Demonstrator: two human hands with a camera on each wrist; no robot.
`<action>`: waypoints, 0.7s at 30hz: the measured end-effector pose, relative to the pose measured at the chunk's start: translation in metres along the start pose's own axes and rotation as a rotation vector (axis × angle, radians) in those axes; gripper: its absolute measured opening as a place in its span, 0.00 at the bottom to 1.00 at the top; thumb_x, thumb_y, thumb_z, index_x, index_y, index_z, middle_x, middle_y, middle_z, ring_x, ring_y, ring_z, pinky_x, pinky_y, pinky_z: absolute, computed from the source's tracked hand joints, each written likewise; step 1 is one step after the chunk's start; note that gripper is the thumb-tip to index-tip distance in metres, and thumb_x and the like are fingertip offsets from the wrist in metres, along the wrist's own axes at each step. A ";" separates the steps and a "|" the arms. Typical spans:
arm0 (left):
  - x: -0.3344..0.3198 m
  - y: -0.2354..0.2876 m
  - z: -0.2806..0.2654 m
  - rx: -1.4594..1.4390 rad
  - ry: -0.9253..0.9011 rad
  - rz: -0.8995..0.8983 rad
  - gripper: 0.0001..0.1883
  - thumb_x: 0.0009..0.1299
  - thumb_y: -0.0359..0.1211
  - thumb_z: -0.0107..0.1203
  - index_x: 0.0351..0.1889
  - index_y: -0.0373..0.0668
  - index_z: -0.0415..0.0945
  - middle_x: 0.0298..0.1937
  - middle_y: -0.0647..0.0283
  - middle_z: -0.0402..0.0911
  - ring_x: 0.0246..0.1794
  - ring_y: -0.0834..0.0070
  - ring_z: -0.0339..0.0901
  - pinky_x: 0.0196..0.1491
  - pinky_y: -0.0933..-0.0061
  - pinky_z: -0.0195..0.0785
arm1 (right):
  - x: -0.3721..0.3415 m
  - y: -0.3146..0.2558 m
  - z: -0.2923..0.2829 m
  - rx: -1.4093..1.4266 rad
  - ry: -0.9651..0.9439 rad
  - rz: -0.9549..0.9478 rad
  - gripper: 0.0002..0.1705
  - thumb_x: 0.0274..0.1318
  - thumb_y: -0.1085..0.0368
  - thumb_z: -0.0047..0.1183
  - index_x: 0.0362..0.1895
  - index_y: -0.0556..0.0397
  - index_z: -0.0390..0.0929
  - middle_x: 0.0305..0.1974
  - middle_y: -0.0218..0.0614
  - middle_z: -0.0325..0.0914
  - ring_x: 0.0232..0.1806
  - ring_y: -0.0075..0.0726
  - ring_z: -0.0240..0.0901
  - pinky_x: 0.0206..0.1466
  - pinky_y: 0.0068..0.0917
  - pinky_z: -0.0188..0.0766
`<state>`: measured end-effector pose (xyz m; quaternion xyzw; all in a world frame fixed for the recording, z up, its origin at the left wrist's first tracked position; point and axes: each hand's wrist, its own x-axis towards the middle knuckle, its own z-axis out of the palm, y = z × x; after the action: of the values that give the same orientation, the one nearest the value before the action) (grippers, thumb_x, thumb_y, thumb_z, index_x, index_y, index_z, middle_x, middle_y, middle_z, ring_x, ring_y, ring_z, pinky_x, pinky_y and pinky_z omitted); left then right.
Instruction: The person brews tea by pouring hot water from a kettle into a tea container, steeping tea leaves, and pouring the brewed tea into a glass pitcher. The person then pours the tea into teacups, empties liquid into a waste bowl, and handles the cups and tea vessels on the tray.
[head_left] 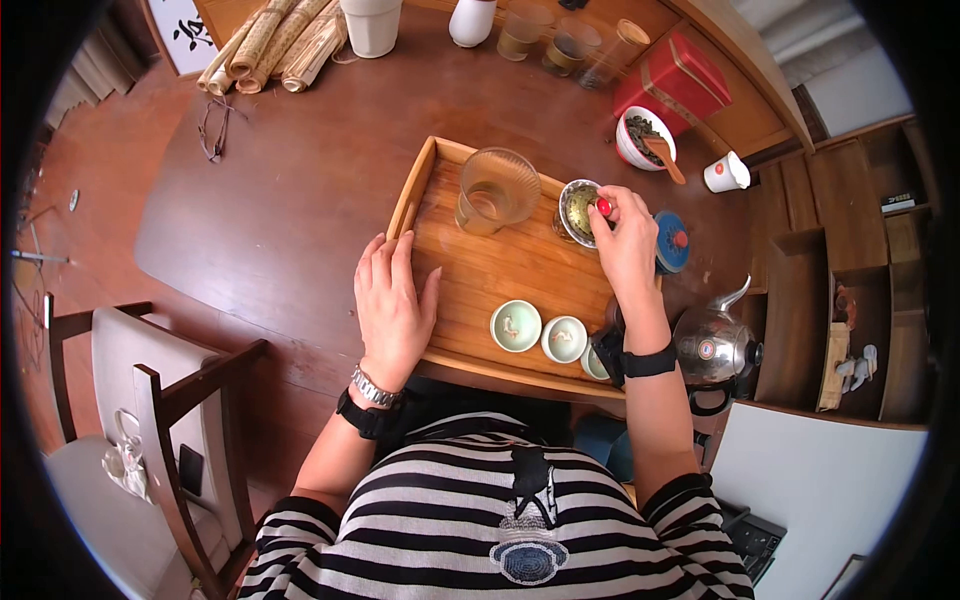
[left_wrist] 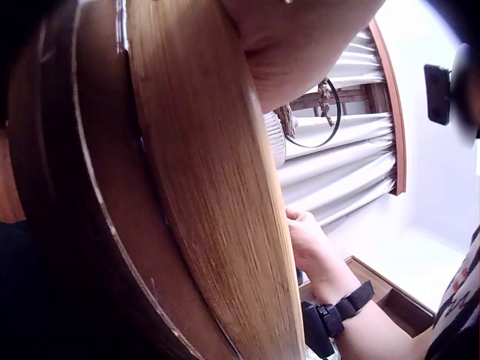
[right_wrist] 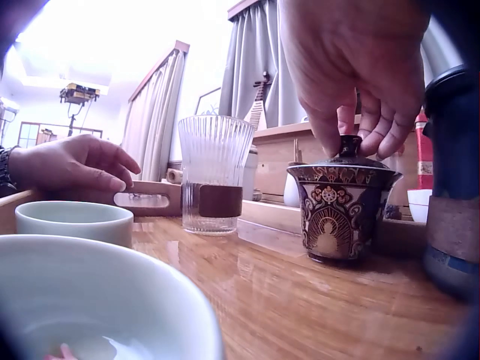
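My right hand [head_left: 630, 240] pinches the knob [right_wrist: 350, 144] of the lid on a dark, gold-patterned gaiwan [right_wrist: 334, 217]. In the right wrist view that lid sits at the gaiwan's rim. The gaiwan stands at the far right of a wooden tray [head_left: 480, 275]. On the tray's left edge rests my left hand [head_left: 393, 300], fingers extended and holding nothing. A ribbed glass cup [head_left: 497, 190] stands on the tray between the hands. Pale green teacups [head_left: 516, 326] line the near side, one partly hidden by my right wrist.
Right of the tray are a blue-topped container [head_left: 671, 242] with a red knob and a steel kettle [head_left: 708, 345]. Farther back stand a bowl of tea leaves [head_left: 640, 130], a red box [head_left: 680, 85] and a paper cup [head_left: 727, 173]. Bamboo scrolls [head_left: 270, 45] lie at back left.
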<state>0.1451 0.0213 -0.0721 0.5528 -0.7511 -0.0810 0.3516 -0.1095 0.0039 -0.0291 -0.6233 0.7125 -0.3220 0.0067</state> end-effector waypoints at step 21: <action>0.001 0.002 -0.003 -0.015 -0.021 -0.014 0.26 0.56 0.30 0.60 0.53 0.34 0.65 0.49 0.49 0.69 0.56 0.54 0.63 0.57 0.59 0.57 | -0.005 0.001 0.007 -0.083 0.058 -0.054 0.12 0.43 0.72 0.55 0.33 0.59 0.66 0.35 0.47 0.69 0.35 0.51 0.67 0.39 0.40 0.65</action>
<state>0.1456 0.0219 -0.0688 0.5543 -0.7504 -0.0949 0.3473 -0.1058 0.0050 -0.0372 -0.6327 0.7080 -0.3099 -0.0485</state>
